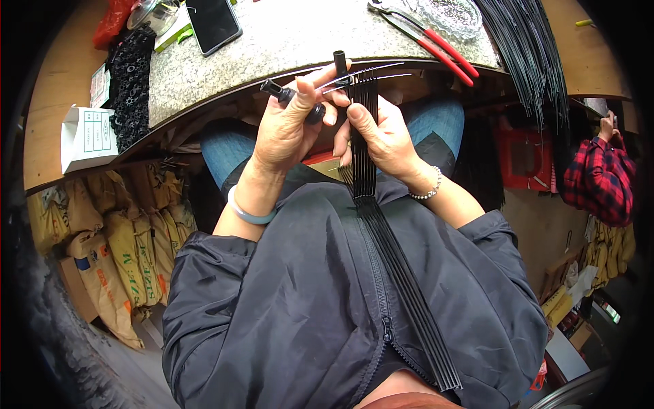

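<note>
My right hand [390, 140] is closed on a bundle of long thin black ribs [364, 153], like umbrella ribs, with its thumb across their upper part. The bundle runs down over my jacket, and its lower ends [436, 354] lie near the bottom edge. My left hand [283, 136] is closed around a dark tubular plastic piece [276, 89], partly hidden by the fingers. Beside its fingertips a short black tube [340, 63] stands up at the bundle's top. Thin silvery rods [381, 71] stick out sideways through the rib tops between both hands.
On the stone-topped bench [293, 48] lie a phone [212, 26], red-handled pliers [443, 56] and a glass dish [453, 17]. More black ribs [528, 54] overhang at right. Black small parts [131, 88] and a white box [88, 140] sit left. A person in a plaid sleeve [599, 180] is at far right.
</note>
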{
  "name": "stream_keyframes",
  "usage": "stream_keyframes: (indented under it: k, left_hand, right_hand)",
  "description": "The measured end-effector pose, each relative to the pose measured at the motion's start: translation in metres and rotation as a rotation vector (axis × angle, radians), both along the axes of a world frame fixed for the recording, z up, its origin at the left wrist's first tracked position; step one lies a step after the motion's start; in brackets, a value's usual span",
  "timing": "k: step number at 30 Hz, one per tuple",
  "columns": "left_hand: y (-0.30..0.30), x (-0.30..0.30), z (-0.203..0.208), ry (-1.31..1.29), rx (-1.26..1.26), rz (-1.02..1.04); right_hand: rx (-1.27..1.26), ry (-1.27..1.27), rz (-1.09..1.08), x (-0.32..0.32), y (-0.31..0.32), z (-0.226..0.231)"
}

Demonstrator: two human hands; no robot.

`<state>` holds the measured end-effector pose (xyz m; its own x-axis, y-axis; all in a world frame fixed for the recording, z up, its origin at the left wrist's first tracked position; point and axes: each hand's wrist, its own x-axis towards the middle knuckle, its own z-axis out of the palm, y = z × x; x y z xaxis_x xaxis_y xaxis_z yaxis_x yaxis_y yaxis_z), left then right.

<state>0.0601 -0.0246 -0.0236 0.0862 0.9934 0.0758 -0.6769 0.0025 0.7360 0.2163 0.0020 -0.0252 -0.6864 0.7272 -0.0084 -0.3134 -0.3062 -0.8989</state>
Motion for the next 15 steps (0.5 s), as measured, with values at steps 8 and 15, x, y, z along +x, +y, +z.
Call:
stream_keyframes:
  k: [8, 15]
  left_hand:
    - [0.004, 0.005, 0.001, 0.037, 0.088, 0.022]
    - [0.005, 0.015, 0.009, 0.391, -0.038, 0.290]
  right_hand:
    - [-0.010, 0.003, -0.031, -0.001, 0.000, -0.002]
    - [0.022, -0.015, -0.027, 0.001, -0.001, -0.003]
